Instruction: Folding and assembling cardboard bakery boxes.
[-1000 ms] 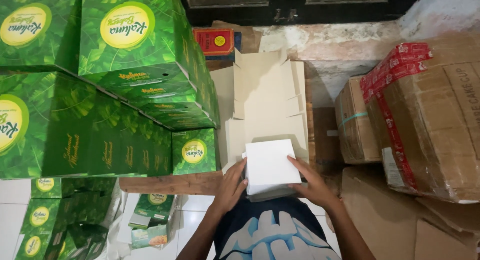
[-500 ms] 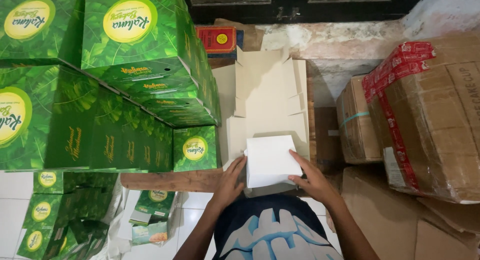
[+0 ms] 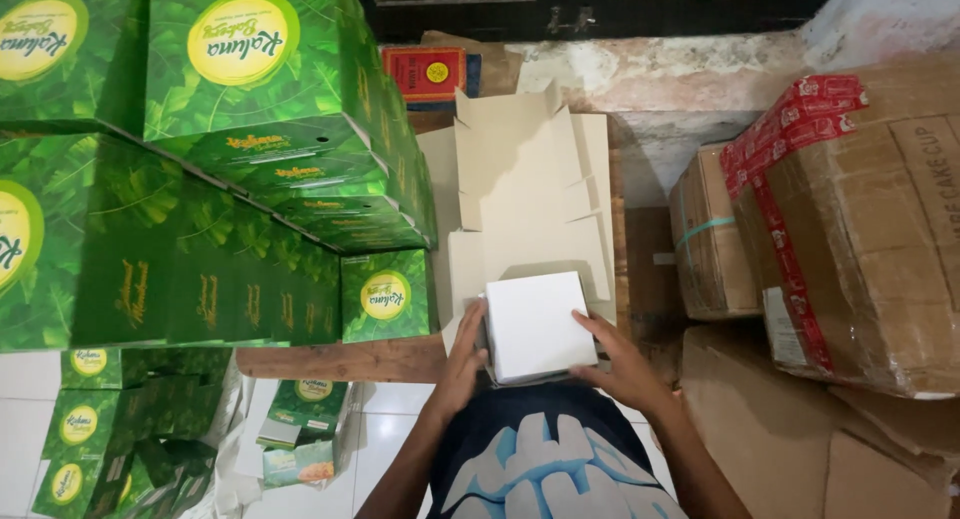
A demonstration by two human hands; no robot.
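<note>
A stack of white square sheets (image 3: 535, 324) rests on the near end of a pile of flat, unfolded beige carton blanks (image 3: 525, 194). My left hand (image 3: 463, 364) presses against the stack's left edge, fingers curled around it. My right hand (image 3: 620, 364) grips the stack's right and lower edge, with fingers lying on the top sheet. Both hands hold the stack between them, close to my dark printed shirt (image 3: 540, 459).
Folded green boxes (image 3: 250, 129) with yellow round labels are stacked high on the left, with more on the floor (image 3: 120, 439). Brown taped cartons (image 3: 850, 219) stand on the right. A red packet (image 3: 425, 71) lies at the back by the wall.
The white stack has slid slightly left and nearer to me. My left hand now wraps further up its left edge; my right hand stays on the right edge.
</note>
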